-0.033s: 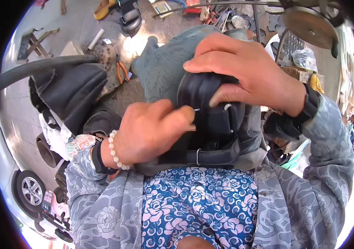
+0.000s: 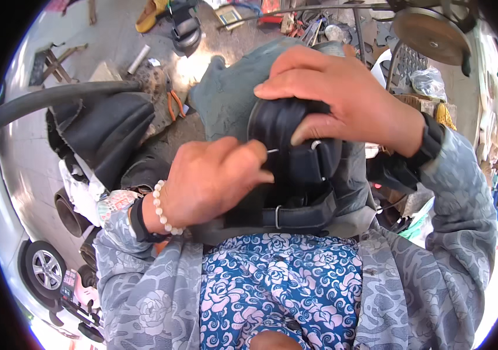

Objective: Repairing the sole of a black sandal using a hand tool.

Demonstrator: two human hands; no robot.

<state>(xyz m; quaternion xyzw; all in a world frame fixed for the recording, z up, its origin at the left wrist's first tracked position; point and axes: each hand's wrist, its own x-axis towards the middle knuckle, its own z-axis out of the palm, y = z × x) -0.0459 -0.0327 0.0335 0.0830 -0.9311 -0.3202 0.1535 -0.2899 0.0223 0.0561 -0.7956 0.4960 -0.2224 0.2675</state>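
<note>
- Here, the black rubber piece (image 2: 295,151) sits on my lap, right in front of my tummy and just above my blue flowery cloth (image 2: 278,291).
- It is dark, thick and round on top, with soft ridges, a bit like a fat black cap.
- A black strap (image 2: 287,217) with a small metal buckle lies under it, close to my body.
- A thin pale needle or wire (image 2: 272,150) pokes out at the side of the rubber piece, next to my left fingertips.
- My left hand (image 2: 214,181) is curled up tight, with the fingers pinched together at that thin needle or wire. It also presses on the side of the rubber piece.
- I wear a white bead bracelet (image 2: 160,210) on that wrist.
- My right hand (image 2: 342,99) lies over the top of the rubber piece. The fingers are bent and spread a little, and they grip the round top from above.
- My right thumb pushes on the front of the rubber, near a little metal bit.
- A black watch (image 2: 432,140) is on my right wrist.
- Grey-green cloth (image 2: 225,99) lies under the rubber piece, on my knees.
- On the ground to my left lie a big black rubber tube (image 2: 56,99) and orange pliers (image 2: 173,105).
</note>
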